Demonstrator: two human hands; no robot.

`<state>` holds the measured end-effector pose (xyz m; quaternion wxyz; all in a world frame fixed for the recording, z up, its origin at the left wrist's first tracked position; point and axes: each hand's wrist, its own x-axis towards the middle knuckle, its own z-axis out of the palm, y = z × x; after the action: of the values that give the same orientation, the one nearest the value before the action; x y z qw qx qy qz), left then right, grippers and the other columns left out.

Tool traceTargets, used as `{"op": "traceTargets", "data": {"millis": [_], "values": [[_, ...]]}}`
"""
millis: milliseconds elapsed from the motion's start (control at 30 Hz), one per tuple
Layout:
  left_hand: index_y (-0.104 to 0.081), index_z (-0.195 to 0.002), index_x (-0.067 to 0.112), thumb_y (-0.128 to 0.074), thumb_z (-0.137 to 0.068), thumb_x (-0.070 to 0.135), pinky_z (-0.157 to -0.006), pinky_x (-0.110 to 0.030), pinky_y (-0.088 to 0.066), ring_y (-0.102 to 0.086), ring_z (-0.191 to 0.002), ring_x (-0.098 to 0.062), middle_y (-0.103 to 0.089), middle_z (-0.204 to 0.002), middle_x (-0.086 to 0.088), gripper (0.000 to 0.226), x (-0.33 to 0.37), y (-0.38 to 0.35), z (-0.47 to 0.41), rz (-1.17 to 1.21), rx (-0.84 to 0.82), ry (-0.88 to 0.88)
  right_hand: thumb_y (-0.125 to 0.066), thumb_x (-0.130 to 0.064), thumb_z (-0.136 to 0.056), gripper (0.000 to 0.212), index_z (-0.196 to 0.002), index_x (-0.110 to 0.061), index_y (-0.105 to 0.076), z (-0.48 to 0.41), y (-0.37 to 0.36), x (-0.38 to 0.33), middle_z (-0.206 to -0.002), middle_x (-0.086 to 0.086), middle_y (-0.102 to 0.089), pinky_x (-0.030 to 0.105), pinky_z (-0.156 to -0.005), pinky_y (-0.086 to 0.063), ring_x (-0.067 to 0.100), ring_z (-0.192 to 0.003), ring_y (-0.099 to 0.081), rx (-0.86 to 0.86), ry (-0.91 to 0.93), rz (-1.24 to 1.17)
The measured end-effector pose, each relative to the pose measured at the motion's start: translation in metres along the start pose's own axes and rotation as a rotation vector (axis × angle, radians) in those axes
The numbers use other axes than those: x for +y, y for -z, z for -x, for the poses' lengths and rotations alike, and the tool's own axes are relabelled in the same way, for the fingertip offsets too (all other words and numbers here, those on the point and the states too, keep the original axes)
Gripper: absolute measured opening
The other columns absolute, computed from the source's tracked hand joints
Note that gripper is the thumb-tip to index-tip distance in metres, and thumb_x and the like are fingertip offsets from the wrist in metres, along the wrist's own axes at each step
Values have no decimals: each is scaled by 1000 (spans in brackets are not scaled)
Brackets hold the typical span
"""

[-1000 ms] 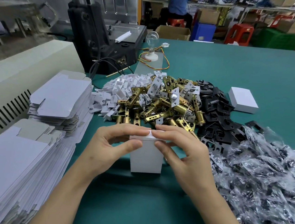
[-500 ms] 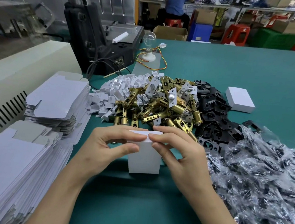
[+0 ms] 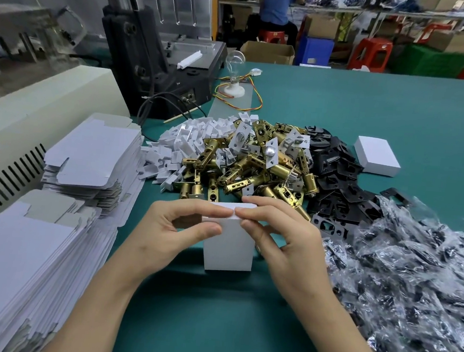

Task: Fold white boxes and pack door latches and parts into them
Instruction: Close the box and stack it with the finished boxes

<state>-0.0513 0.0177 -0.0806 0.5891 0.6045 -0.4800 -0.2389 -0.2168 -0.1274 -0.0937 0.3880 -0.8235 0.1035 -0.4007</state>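
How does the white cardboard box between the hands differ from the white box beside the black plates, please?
The white cardboard box between the hands stands upright; the white box beside the black plates lies flat. The left hand and right hand pinch the first's top; the second is untouched. Both are white.

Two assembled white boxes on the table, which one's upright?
The near box, pinched at its top by the left hand and right hand, stands on end. The far box beside the black plates lies flat, untouched.

Factory packing bench: latch heap, carton stacks.
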Motion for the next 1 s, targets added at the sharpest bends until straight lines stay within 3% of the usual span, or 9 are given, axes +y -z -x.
{"op": "traceTargets", "data": {"millis": [133, 233, 300, 400, 500, 600, 767, 900, 1000], "values": [[-78, -116, 43, -79, -85, 41, -82, -21, -60, -75, -105, -11, -79, -113, 8, 32, -4, -1, -1, -12, 49, 52, -67, -42, -96, 43, -138, -35, -61, 4, -1, -5, -136, -24, -60, 27, -91, -56, 2, -122, -61, -32, -107, 20], [-79, -115, 42, -83, -86, 40, -73, -29, -64, -76, -102, -15, -79, -109, 4, 30, -5, -3, -3, 53, 177, 116, -71, -65, -82, 82, -152, -46, -32, 12, -7, -13, -144, -33, -41, 16, -90, -49, -2, -126, -52, -112, -196, 121], [-79, -112, 44, -85, -83, 37, -66, -31, -64, -77, -97, -15, -80, -102, 3, 30, -5, -6, -5, 142, 273, 189, -67, -77, -74, 95, -153, -44, -25, 15, -14, -20, -143, -27, -36, 10, -85, -45, -4, -125, -45, -141, -201, 279], [-81, -109, 39, -78, -79, 33, -59, -33, -63, -77, -87, -15, -80, -92, 1, 32, -5, -12, -8, 291, 354, 262, -56, -88, -71, 107, -156, -37, -15, 16, -24, -30, -141, -14, -35, 24, -82, -50, 10, -123, -46, -214, -213, 548], [-82, -108, 36, -77, -78, 36, -58, -33, -63, -78, -83, -21, -80, -90, -2, 30, -5, -20, -9, 364, 373, 297, -58, -76, -81, 97, -154, -39, -7, 18, -28, -39, -129, -11, -42, 28, -73, -45, 15, -115, -51, -232, -231, 686], [-80, -110, 42, -65, -87, 51, -58, -31, -62, -78, -81, -19, -79, -94, 1, 29, -4, -22, -9, 321, 370, 260, -65, -63, -82, 84, -150, -44, -20, 14, -15, -47, -128, -16, -52, 28, -76, -49, 10, -112, -54, -156, -260, 560], [-68, -129, 31, -46, -91, 68, -60, -31, -64, -80, -94, -25, -81, -111, -4, 57, -3, -21, -12, 335, 360, 224, -71, -66, -69, 65, -127, -49, -45, -22, 27, -56, -108, -21, -62, 21, -68, -52, -3, -92, -60, 198, -348, 255], [-69, -127, 28, -44, -95, 63, -62, -28, -64, -80, -94, -24, -81, -109, -2, 54, -4, -20, -11, 268, 321, 234, -76, -57, -76, 64, -128, -37, -47, -88, 82, -21, -99, -13, -62, 44, -67, -60, 14, -87, -67, 369, -388, 364], [-73, -122, 30, -43, -100, 60, -66, -29, -65, -79, -95, -23, -81, -109, 0, 48, -6, -24, -11, 205, 260, 253, -74, -49, -79, 64, -133, -25, -47, -134, 120, 31, -115, 7, -66, 41, -79, -52, 30, -100, -62, 402, -564, 521]]}}
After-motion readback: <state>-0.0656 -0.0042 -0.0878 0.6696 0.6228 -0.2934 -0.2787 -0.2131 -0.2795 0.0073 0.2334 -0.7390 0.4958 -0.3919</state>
